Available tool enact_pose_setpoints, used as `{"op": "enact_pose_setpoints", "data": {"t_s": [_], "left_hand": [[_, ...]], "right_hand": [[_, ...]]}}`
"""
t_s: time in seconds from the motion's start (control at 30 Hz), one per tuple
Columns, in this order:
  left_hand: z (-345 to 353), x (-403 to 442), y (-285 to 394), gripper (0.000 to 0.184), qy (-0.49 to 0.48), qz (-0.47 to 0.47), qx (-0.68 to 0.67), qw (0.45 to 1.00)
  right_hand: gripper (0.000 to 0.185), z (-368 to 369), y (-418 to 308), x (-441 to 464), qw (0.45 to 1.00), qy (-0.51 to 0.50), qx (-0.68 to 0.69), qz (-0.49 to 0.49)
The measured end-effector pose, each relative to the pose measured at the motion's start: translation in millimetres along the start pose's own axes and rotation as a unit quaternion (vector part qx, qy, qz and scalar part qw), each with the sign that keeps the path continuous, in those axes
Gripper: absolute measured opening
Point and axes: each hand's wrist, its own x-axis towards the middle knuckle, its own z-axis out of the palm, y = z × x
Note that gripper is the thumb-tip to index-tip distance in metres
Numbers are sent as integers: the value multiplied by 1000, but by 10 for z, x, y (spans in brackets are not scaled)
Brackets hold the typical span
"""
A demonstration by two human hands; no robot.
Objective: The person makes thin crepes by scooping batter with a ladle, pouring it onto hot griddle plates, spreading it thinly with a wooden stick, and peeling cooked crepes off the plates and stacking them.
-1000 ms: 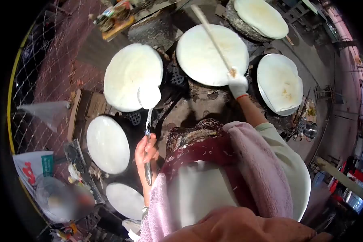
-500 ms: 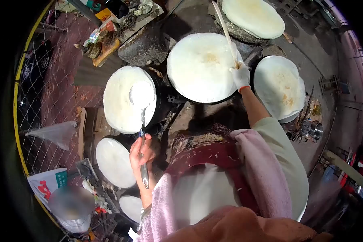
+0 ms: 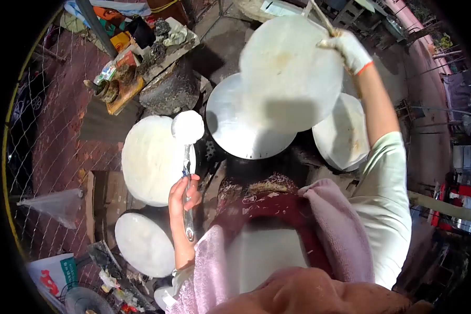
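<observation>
My left hand (image 3: 182,196) is closed around the handle of a metal ladle (image 3: 187,129), its bowl white with what looks like batter. Under the ladle, a pale round sheet (image 3: 149,162) covers the left griddle. My right hand (image 3: 349,51), in a white glove with an orange cuff, grips a thin wooden stick (image 3: 322,15). A large thin pancake (image 3: 282,68) hangs beside that hand, lifted off the middle griddle (image 3: 230,133), whose shiny metal surface partly shows. How the stick meets the pancake is hard to make out.
Another pale round (image 3: 343,136) lies on the right, and one more (image 3: 144,245) at lower left. A wire fence (image 3: 42,141) runs along the left side. Cluttered goods lie on a ledge (image 3: 162,52). A fan (image 3: 86,301) stands at lower left.
The pancake on the middle griddle has been lifted up and to the right by my right hand, baring the metal. My left hand still holds the ladle. The view has shifted.
</observation>
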Motion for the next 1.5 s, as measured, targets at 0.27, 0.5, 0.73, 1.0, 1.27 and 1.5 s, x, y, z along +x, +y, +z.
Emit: {"op": "enact_pose_setpoints", "data": {"t_s": [0.27,0.5,0.73,1.0,1.27,1.5], "left_hand": [[476,360,-327,29,2,21,-26,999],[1209,497,-611,29,91,49,-47,994],[1633,617,-805,30,95,50,-9,994],[2003,1117,-914,32,90,18,127,988],[1514,2722,-1749,24,26,39,363,931],[913,2711,-1646,35,124,283,714,628]], "right_hand": [[38,-633,-485,919,766,154,-530,-331],[38,-3,1662,1315,765,37,-601,-229],[33,-88,2530,1221,797,45,-558,-226],[48,-192,2419,847,857,132,-464,-181],[73,469,2848,-977,997,56,24,44],[54,1180,3336,-1982,964,27,-223,143]]}}
